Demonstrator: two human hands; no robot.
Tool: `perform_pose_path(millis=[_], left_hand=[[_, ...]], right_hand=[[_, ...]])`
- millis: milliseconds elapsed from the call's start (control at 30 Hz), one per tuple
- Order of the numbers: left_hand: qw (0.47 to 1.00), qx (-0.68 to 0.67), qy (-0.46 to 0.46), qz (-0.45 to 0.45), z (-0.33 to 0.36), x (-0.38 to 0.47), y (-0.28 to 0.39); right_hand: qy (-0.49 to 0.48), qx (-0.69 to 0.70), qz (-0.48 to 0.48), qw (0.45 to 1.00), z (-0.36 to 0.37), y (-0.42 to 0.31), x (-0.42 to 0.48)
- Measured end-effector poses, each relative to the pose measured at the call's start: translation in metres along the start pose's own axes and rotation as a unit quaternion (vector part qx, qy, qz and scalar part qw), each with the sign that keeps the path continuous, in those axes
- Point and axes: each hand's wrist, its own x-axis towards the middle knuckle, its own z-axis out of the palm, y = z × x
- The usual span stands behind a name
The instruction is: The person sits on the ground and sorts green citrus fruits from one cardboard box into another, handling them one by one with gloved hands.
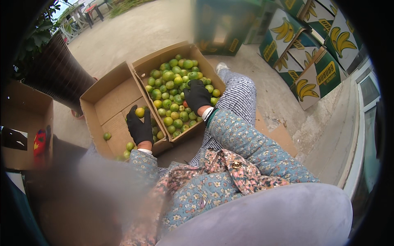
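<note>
My left hand [140,126], in a black glove, has a yellow-green citrus fruit [140,112] between thumb and fingers, over the left cardboard box [114,100]. That box also holds several green fruits along its near side and right corner, and a single one [107,136] by its left wall. The right cardboard box [197,55], standing against it, is filled with many small green and yellowish citrus fruits [168,75]. Gloved in black too, my right hand [197,96] rests among these fruits, fingers pointing down; whether it grips one is hidden.
Banana cartons [307,89] are stacked at the right beside a wall and window frame. A green carton [226,27] stands beyond the boxes. At the left are a large dark plant pot [61,67] and another open cardboard box [27,101]. My legs flank the boxes.
</note>
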Motion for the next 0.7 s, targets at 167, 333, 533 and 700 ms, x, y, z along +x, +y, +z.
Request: perform_pose_path(millis=[167,333,533,700], left_hand=[[0.996,0.081,-0.018,-0.019,0.008,-0.001,-0.012],[0.997,0.033,-0.074,-0.004,0.008,-0.001,-0.012],[0.984,-0.080,-0.005,0.160,-0.003,-0.002,0.017],[0.950,0.023,-0.161,0.266,-0.011,-0.005,0.035]], right_hand=[[-0.071,-0.121,0.037,0.989,0.014,0.012,-0.003],[-0.159,-0.165,-0.066,0.971,0.016,0.013,-0.010],[-0.143,0.089,-0.016,0.986,-0.002,-0.010,-0.011],[-0.208,0.244,-0.172,0.931,-0.013,-0.029,-0.019]])
